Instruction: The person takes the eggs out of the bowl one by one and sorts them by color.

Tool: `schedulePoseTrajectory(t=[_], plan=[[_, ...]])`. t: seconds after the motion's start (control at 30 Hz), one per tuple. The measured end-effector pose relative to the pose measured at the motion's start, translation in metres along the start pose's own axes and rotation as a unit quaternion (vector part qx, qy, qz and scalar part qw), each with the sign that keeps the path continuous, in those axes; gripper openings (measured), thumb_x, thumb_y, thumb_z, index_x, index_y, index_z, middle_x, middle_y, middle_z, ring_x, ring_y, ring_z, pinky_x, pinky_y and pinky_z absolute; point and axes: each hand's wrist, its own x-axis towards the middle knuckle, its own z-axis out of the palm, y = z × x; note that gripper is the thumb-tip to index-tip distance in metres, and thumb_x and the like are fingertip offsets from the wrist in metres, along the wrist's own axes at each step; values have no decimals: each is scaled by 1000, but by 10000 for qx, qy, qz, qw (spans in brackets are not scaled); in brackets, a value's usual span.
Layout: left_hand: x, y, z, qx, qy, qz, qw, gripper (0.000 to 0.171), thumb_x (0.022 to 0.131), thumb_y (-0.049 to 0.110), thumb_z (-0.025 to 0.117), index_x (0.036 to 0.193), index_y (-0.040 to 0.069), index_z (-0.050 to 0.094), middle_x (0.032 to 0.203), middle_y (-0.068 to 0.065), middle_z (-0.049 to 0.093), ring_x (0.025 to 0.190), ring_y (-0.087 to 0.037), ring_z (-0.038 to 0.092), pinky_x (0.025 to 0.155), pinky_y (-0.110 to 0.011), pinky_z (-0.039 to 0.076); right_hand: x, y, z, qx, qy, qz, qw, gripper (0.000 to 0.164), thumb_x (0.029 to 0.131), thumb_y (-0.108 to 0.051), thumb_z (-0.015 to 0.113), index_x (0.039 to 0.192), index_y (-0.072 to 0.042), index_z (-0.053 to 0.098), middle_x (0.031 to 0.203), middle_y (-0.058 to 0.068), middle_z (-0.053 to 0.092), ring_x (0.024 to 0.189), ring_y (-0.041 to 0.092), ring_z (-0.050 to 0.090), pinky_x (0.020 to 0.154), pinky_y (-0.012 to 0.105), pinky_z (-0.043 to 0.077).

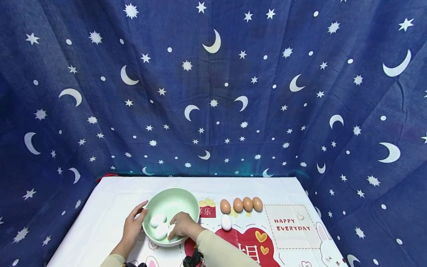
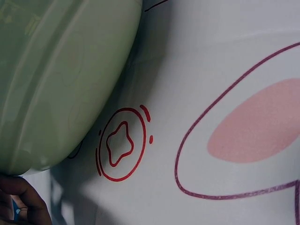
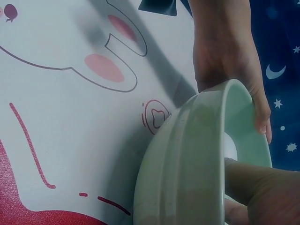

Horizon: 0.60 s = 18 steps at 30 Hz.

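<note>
A pale green bowl [image 1: 176, 196] stands on the left part of the table. My left hand [image 1: 131, 226] grips its left side, with the thumb over the rim and the other fingers outside; curled fingers [image 2: 23, 197] show under the bowl wall in the left wrist view. Inside the bowl, my right hand [image 1: 184, 225] pinches a white egg [image 1: 171, 230], partly covered by the fingers. Two more white eggs lie beside it, an upper egg [image 1: 158, 219] and a lower egg [image 1: 161, 231]. In the right wrist view the bowl wall [image 3: 187, 159] hides most of the right fingertips.
To the right of the bowl, several brown eggs [image 1: 247, 204] lie in a row. One white egg [image 1: 226, 222] lies in front of them. A printed white cloth [image 1: 290, 237] covers the table, and a blue star-patterned curtain [image 1: 213, 111] hangs behind and at both sides.
</note>
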Motion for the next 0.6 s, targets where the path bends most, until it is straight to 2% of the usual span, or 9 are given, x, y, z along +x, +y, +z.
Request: schedulePoseTrajectory(t=[0.3, 0.6], plan=[[2, -3, 0, 71, -60, -29, 10000, 55, 101, 43, 51, 148, 14, 43, 136, -19, 40, 100, -16, 57, 77, -20, 58, 2, 4, 4, 269, 161, 67, 9995, 37, 63, -12, 92, 95, -6, 75, 90, 4, 69, 87, 17, 60, 88, 23, 50], [1, -2, 0, 87, -17, -35, 10000, 52, 102, 39, 51, 147, 15, 44, 136, -19, 41, 103, -20, 58, 77, -22, 59, 3, 7, 6, 930, 491, 66, 9944, 40, 64, -9, 91, 100, -4, 73, 88, 5, 65, 82, 14, 55, 77, 24, 51]])
